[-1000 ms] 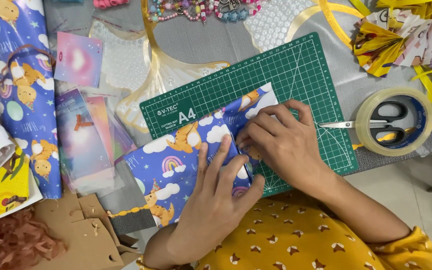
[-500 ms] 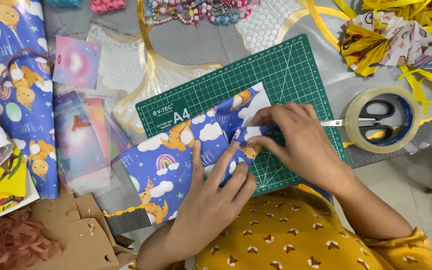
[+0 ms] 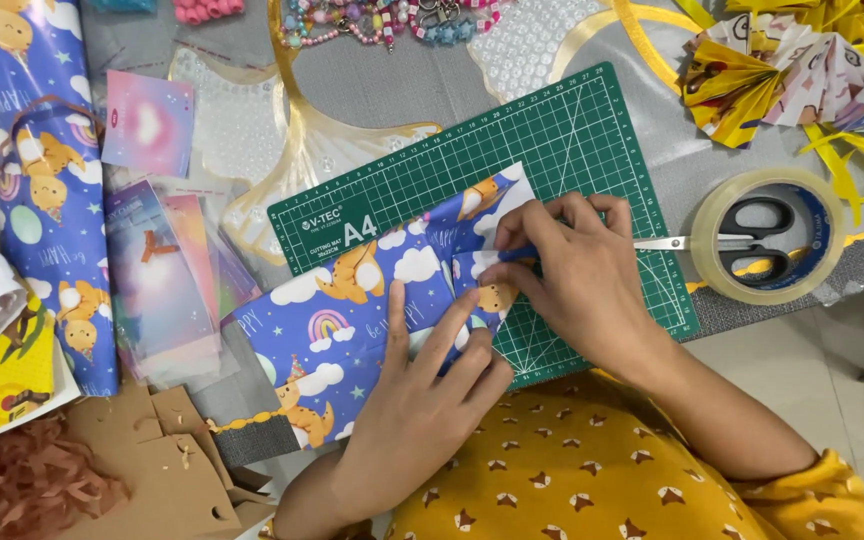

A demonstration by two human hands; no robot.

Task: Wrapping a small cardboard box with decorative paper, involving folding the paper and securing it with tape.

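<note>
Your right hand (image 3: 577, 275) pinches a folded flap at the end of the one wrapped parcel (image 3: 372, 310) in blue cloud-print paper, fingertips closed on the paper. Your left hand (image 3: 422, 400) lies flat, fingers spread, pressing the parcel down. The parcel lies across the lower left edge of the single green cutting mat (image 3: 572, 140). To the right, one tape roll (image 3: 767, 235) rings the handles of one pair of scissors (image 3: 742, 240). One roll of matching paper (image 3: 47, 180) lies at far left.
</note>
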